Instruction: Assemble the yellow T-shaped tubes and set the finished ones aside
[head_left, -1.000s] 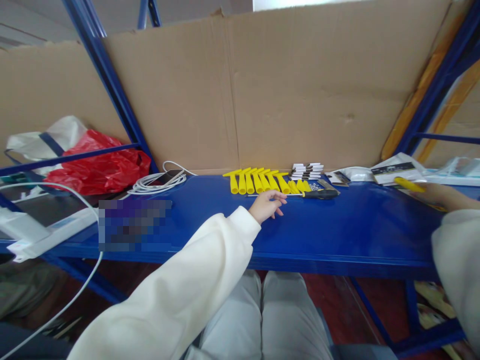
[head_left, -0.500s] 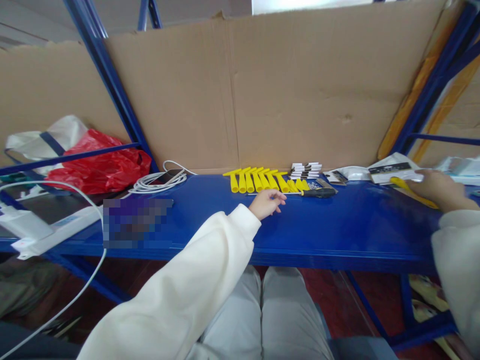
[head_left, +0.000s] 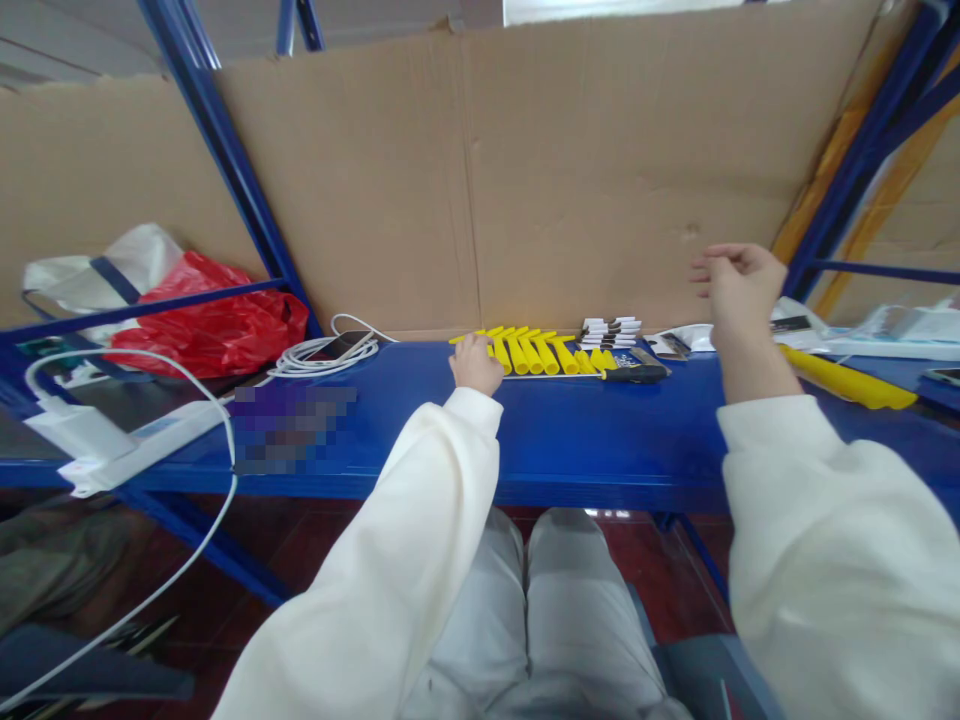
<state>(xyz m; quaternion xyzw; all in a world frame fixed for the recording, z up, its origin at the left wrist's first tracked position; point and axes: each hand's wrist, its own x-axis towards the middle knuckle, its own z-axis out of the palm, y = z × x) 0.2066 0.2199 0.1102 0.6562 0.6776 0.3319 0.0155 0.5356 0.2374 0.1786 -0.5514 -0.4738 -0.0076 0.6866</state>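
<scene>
My left hand (head_left: 476, 365) is closed over the left end of a row of yellow T-shaped plastic handles (head_left: 538, 355), its fingers wrapped round the leftmost one, which they mostly hide. To the right of the row lie several smaller yellow pieces (head_left: 596, 360). A screwdriver (head_left: 637, 373) with a black handle lies in front of them, its shaft pointing left. My right hand (head_left: 739, 285) is raised above the right part of the bench, fingers loosely bent and apart, with nothing visible in it. A long yellow piece (head_left: 847, 380) lies below and right of it.
White-and-black small parts (head_left: 611, 332) are stacked by the cardboard wall (head_left: 585, 180). On the left are a coiled white cable (head_left: 322, 358), a red plastic bag (head_left: 217, 320) and a power strip (head_left: 150, 440). Blue posts (head_left: 240, 190) frame the blue bench (head_left: 600, 430).
My left hand has moved left and back onto the leftmost yellow handle. My right hand has left the yellow piece at the right, rising and moving left. Several handles now lean.
</scene>
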